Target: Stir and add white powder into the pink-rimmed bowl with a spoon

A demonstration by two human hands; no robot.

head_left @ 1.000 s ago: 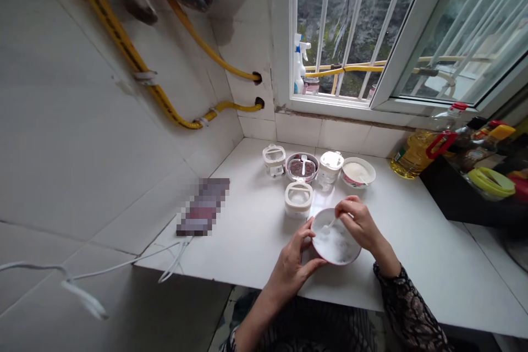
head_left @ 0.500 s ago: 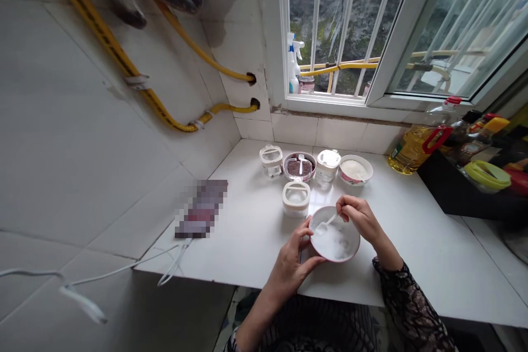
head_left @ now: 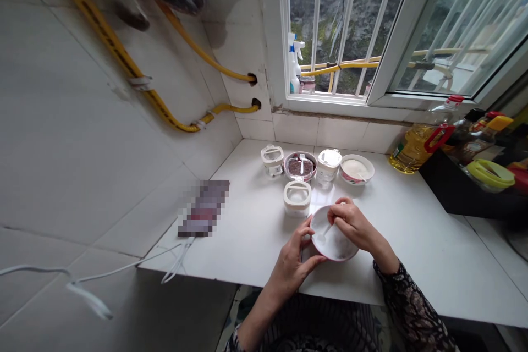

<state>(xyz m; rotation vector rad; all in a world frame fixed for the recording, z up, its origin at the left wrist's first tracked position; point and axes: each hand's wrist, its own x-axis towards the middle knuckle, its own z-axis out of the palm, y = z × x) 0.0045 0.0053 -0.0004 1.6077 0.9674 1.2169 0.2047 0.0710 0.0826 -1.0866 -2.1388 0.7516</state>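
Note:
A bowl (head_left: 343,250) of white powdery or granular stuff stands near the counter's front edge. My left hand (head_left: 295,257) grips its left rim, with the thumb at the near side and the fingers at the far side. In my right hand (head_left: 350,223), closed over the bowl, is a small white plastic spoon (head_left: 324,234), whose tip rests in the white contents. Just behind the bowl is a lidded clear jar (head_left: 297,198). Farther back stand a second jar (head_left: 272,160), a bowl of dark grains (head_left: 300,166) with a white spoon, a third jar (head_left: 329,165) and a bowl of pale grains (head_left: 357,169).
An oil bottle (head_left: 408,148) and a black rack (head_left: 437,187) of bottles stand at the right. On the left of the counter (head_left: 247,231) lies a pixelated flat object (head_left: 204,209) with a white cable (head_left: 177,264). Behind is a barred window.
My right hand has moved left over the bowl, and the spoon in it stands steeper. My left hand stays on the rim. The view has shifted very slightly.

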